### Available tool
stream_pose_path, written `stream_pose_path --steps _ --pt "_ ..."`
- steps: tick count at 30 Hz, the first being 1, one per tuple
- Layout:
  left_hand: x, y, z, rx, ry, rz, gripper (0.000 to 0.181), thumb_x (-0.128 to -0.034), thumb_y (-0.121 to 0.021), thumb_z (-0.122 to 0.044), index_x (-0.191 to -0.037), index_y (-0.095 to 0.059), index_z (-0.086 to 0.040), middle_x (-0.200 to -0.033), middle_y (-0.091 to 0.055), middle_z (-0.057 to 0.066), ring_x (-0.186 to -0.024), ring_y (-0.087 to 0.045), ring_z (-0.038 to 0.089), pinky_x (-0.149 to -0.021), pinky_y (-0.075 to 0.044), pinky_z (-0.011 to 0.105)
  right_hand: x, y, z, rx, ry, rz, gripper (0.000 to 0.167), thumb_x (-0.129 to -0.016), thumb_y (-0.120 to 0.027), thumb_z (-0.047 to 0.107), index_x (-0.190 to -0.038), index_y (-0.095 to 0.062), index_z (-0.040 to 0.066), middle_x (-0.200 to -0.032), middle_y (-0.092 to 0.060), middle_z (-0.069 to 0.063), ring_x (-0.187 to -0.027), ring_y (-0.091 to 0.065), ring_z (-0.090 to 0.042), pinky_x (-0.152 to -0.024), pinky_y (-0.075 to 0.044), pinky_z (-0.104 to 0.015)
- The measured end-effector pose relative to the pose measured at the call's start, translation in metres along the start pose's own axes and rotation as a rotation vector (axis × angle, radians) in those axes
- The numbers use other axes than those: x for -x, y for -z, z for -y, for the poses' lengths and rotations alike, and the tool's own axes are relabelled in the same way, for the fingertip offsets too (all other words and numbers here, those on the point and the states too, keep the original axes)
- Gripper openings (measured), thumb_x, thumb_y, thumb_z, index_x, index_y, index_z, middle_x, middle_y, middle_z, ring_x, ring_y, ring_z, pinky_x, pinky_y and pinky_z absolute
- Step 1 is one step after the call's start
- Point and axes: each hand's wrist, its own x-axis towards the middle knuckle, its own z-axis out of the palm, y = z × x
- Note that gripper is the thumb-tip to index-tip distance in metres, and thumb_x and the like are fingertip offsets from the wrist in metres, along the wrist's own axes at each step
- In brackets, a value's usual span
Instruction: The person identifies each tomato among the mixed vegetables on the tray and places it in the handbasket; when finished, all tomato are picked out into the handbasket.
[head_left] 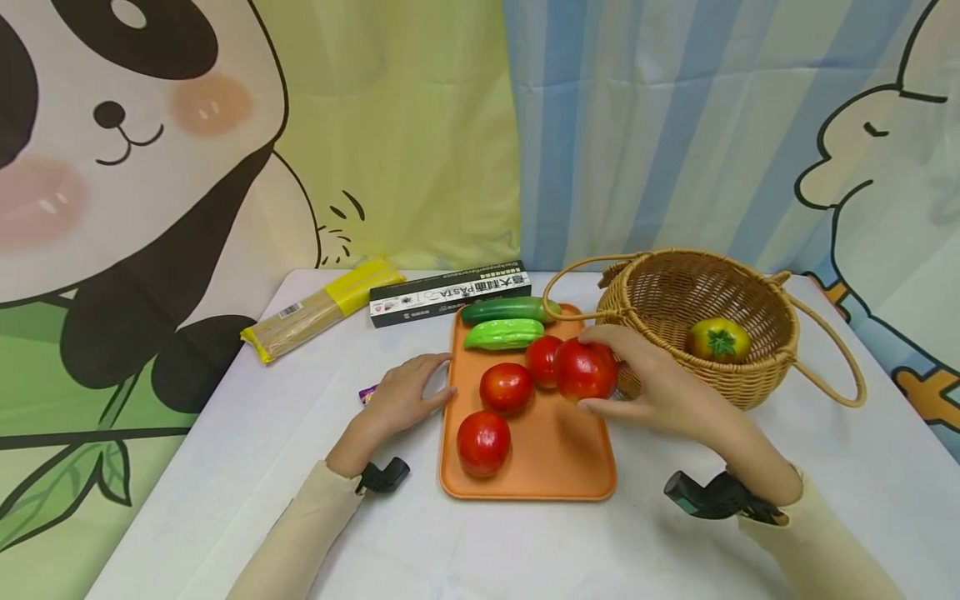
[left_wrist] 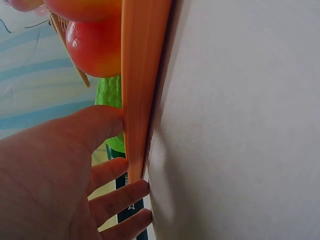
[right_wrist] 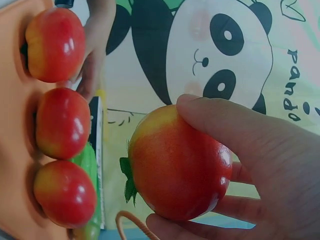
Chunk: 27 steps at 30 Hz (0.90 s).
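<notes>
My right hand (head_left: 660, 387) grips a shiny red tomato (head_left: 585, 371) above the right side of an orange tray (head_left: 558, 471). In the right wrist view the held tomato (right_wrist: 180, 162) has green leaves and a yellowish area, with thumb and fingers around it. Three more red tomatoes (head_left: 483, 443) lie on the tray, behind them a light green ridged vegetable (head_left: 504, 334) and a dark green cucumber (head_left: 506, 311). With loosely extended fingers, my left hand (head_left: 401, 400) touches the tray's left edge; its thumb rests against the rim (left_wrist: 137, 85) in the left wrist view.
A wicker basket (head_left: 723, 379) stands at the right, holding a yellowish tomato (head_left: 718, 340) with green leaves; one handle (head_left: 558, 279) reaches over the tray's back corner. Behind lie a black pasta box (head_left: 450, 293) and a yellow noodle packet (head_left: 322, 310). A small purple item (head_left: 366, 394) is partly hidden beside my left hand.
</notes>
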Motion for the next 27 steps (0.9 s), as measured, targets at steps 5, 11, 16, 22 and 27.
stream_pose_path --steps 5,11,16,22,27 --pt "-0.001 0.0 0.0 0.0 0.0 0.002 0.058 -0.0944 -0.059 -0.042 -0.145 -0.046 -0.015 -0.145 -0.049 0.011 -0.136 -0.042 0.031 -0.109 -0.033 0.057 -0.002 0.005 -0.002 0.019 0.023 -0.04 0.073 -0.071 -0.088 0.019 -0.132 -0.05 0.005 -0.13 -0.055 -0.006 -0.114 -0.056 -0.02 -0.093 -0.052 -0.031" --pt "-0.001 0.001 0.0 0.003 -0.001 0.004 0.058 -0.0944 -0.059 -0.042 -0.145 -0.046 -0.015 -0.145 -0.049 0.01 -0.136 -0.042 0.031 -0.108 -0.034 0.058 -0.002 0.012 -0.006 0.018 0.072 -0.126 0.072 -0.071 -0.088 0.02 -0.131 -0.051 0.002 -0.127 -0.056 -0.009 -0.112 -0.057 -0.022 -0.095 -0.042 -0.009" --pt "0.0 0.001 0.0 0.004 0.003 0.003 0.059 -0.0943 -0.059 -0.042 -0.145 -0.046 -0.015 -0.145 -0.049 0.01 -0.136 -0.042 0.031 -0.108 -0.033 0.057 -0.002 0.019 -0.007 0.03 0.088 -0.156 0.071 -0.073 -0.088 0.022 -0.13 -0.051 0.001 -0.126 -0.057 -0.012 -0.11 -0.057 -0.022 -0.092 -0.042 -0.006" --pt "0.0 0.0 0.0 0.001 0.008 0.005 0.059 -0.0943 -0.059 -0.042 -0.145 -0.046 -0.015 -0.146 -0.049 0.01 -0.137 -0.042 0.031 -0.109 -0.033 0.057 0.0 0.029 -0.007 0.034 0.023 -0.155 0.08 -0.063 -0.09 0.005 -0.132 -0.049 0.001 -0.13 -0.054 -0.014 -0.108 -0.057 -0.023 -0.088 -0.043 -0.005" --pt "0.0 0.0 0.0 0.006 0.008 0.003 0.059 -0.0942 -0.059 -0.042 -0.145 -0.046 -0.015 -0.145 -0.049 0.01 -0.137 -0.042 0.03 -0.108 -0.033 0.057 0.001 0.036 -0.008 0.06 -0.013 -0.174 0.082 -0.063 -0.089 0.002 -0.133 -0.048 0.0 -0.131 -0.053 -0.015 -0.104 -0.06 -0.024 -0.085 -0.043 -0.003"
